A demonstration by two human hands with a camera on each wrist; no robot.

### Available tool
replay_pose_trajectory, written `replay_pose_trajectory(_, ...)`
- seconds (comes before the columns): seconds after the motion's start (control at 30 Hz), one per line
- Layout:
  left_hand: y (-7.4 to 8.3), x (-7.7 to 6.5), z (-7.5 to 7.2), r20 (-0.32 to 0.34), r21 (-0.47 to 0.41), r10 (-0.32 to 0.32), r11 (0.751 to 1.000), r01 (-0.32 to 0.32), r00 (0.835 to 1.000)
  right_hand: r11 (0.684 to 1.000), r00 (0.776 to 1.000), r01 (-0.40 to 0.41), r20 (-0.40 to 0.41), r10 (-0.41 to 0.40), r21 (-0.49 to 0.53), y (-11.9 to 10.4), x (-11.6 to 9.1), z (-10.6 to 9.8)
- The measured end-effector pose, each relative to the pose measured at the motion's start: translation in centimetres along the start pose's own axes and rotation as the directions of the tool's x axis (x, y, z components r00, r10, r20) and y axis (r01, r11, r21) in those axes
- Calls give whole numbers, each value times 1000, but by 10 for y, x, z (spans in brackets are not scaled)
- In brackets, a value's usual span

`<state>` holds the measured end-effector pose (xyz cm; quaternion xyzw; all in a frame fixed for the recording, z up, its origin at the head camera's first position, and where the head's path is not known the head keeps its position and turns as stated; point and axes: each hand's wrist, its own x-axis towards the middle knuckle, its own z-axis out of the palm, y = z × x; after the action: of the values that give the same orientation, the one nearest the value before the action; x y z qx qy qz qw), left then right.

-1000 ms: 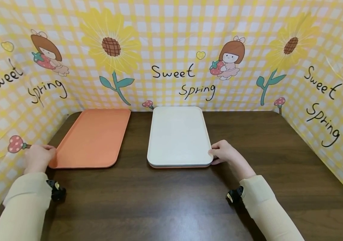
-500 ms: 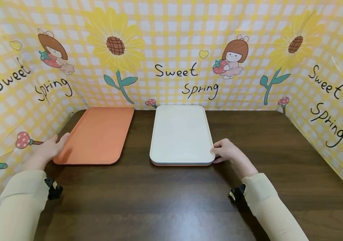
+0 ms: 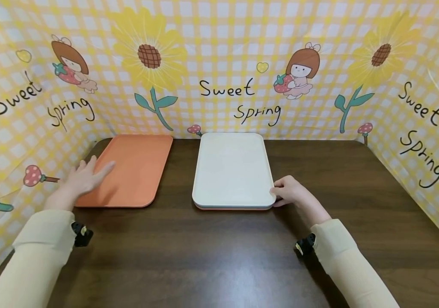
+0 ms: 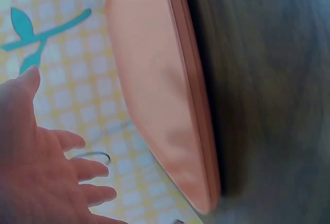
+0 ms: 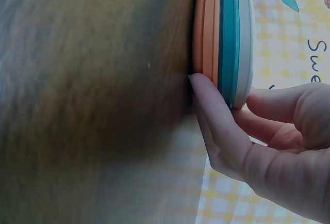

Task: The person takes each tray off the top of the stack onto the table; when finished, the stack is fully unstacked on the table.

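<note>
Pinching the tray stack (image 3: 232, 171), right hand (image 3: 289, 190) at its edge; left hand (image 3: 82, 179) spread above the orange tray (image 3: 139, 171).

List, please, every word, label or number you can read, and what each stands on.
"Sweet Spring": back of the checked cloth.
"Sweet Spring": its left side.
"Sweet Spring": its right side.
"Swe": cloth, right wrist view, the rest hidden by the right hand.
Left wrist view: dark strokes, partly hidden, unreadable.
None visible on the orange tray or white tray.
</note>
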<state>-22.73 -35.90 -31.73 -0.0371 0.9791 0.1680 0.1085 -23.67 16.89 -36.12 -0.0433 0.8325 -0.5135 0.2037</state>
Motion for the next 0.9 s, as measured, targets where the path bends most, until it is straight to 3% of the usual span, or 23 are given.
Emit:
replay_pose_trajectory(0.2, 28, 1, 6, 15, -17, 14, 1000, -14, 1000, 1000, 1000, 1, -18, -1, -12, -1, 1, -1)
replay_pose_trajectory(0.5, 69, 9, 32, 1, 26, 93, 995, -93, 996, 999, 1000, 3, -6, -3, -37, 1, 1, -1)
replay_pose_trajectory(0.9, 117, 15, 58, -3, 60, 115, 992, -114, 993, 1000, 1000, -2, -14, 2, -20, 1, 2, 0)
